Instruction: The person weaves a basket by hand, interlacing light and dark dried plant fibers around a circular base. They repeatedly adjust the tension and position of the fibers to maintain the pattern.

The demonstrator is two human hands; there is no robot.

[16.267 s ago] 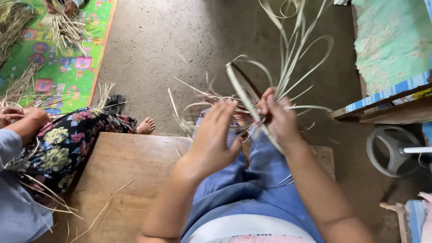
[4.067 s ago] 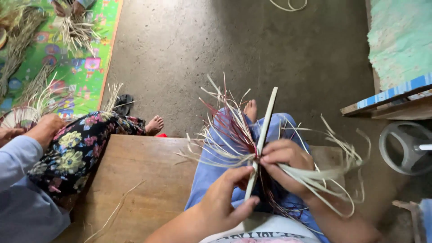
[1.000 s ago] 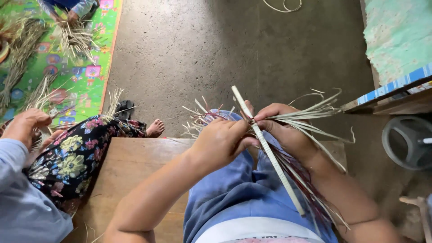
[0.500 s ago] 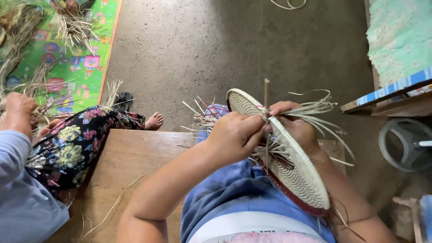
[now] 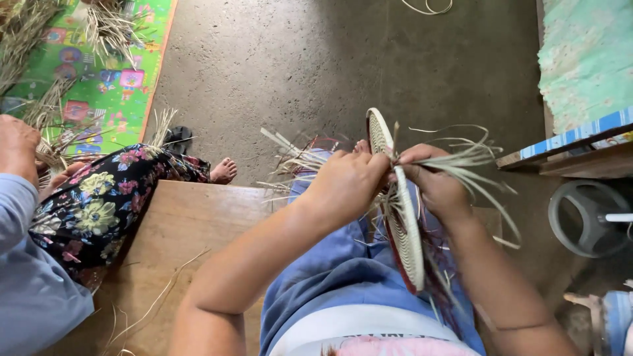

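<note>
A round woven mat [image 5: 400,209] of pale straw with a dark red rim stands nearly edge-on above my lap. My left hand [image 5: 347,185] grips it from the left side near its top. My right hand [image 5: 436,186] pinches it from the right, with a bundle of loose pale strands [image 5: 476,160] fanning out past the fingers. More loose strand ends [image 5: 289,158] stick out behind my left hand. My legs in blue jeans [image 5: 343,264] are below.
I sit on a wooden bench [image 5: 191,237]. A person in a floral skirt [image 5: 99,204] and blue sleeve sits at my left, a hand [image 5: 16,145] holding straw. A colourful play mat [image 5: 92,59] with straw bundles lies far left. A fan base [image 5: 587,217] and green bedding [image 5: 583,59] are right.
The woven mat has turned from showing its flat face to nearly edge-on. Both hands have stayed gripping its upper part, and the loose strands now spread to the right.
</note>
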